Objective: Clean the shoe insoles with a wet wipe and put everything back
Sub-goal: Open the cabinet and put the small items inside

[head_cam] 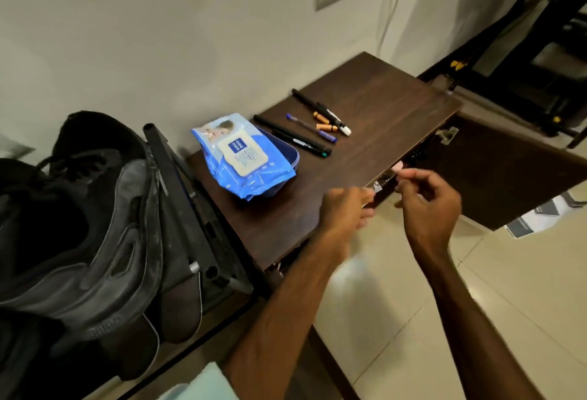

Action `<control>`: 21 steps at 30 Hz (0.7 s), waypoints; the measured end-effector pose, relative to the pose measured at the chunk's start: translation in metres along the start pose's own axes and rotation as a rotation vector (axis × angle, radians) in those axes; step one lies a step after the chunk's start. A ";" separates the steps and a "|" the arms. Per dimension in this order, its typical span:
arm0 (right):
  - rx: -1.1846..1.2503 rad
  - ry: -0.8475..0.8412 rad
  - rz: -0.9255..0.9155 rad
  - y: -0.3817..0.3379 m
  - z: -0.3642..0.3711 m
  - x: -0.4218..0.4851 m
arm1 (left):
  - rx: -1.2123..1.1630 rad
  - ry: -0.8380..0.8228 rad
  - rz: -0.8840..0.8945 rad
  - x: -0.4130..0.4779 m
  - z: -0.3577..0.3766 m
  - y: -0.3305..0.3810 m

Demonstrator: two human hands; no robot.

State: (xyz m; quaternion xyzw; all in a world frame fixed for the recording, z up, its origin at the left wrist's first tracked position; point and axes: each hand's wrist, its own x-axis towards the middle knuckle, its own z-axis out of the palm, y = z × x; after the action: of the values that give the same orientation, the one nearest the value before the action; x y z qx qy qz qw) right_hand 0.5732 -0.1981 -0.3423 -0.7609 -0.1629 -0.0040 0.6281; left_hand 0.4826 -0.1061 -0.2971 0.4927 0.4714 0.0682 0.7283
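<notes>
Blue wipes pack [246, 158]: lay on the wooden cabinet top [381, 107].
Insoles [181, 310]: far left, against the black shoe [95, 225].
Left hand [346, 209]: fingers curled, blurred; grip couldn't be told.
Right hand [428, 202]: likewise, just beside it.

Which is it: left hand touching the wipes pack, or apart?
Apart. The head view shows bare tabletop between the left hand, near the front edge, and the wipes pack.
</notes>
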 end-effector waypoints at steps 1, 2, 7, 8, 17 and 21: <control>-0.015 -0.033 -0.035 -0.010 0.005 0.012 | -0.056 0.081 0.112 0.000 -0.007 0.008; -0.048 -0.074 -0.062 -0.019 0.012 0.023 | -0.077 0.156 0.208 0.002 -0.013 0.014; -0.274 -0.404 -0.151 -0.042 0.075 0.071 | 0.099 0.435 0.413 0.017 -0.016 0.014; -0.324 -0.467 -0.174 -0.041 0.091 0.078 | 0.142 0.449 0.449 0.020 -0.017 0.012; -0.767 -0.689 -0.255 -0.031 0.153 0.091 | 0.273 0.431 0.518 0.037 -0.027 -0.007; -0.753 -0.729 -0.095 -0.028 0.148 0.091 | 0.289 0.444 0.470 0.041 -0.030 -0.010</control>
State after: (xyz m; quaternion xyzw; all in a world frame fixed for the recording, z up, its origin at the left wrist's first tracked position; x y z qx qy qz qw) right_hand 0.6226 -0.0299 -0.3273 -0.8777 -0.3925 0.1742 0.2126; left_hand 0.4788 -0.0687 -0.3327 0.6590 0.4967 0.2720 0.4950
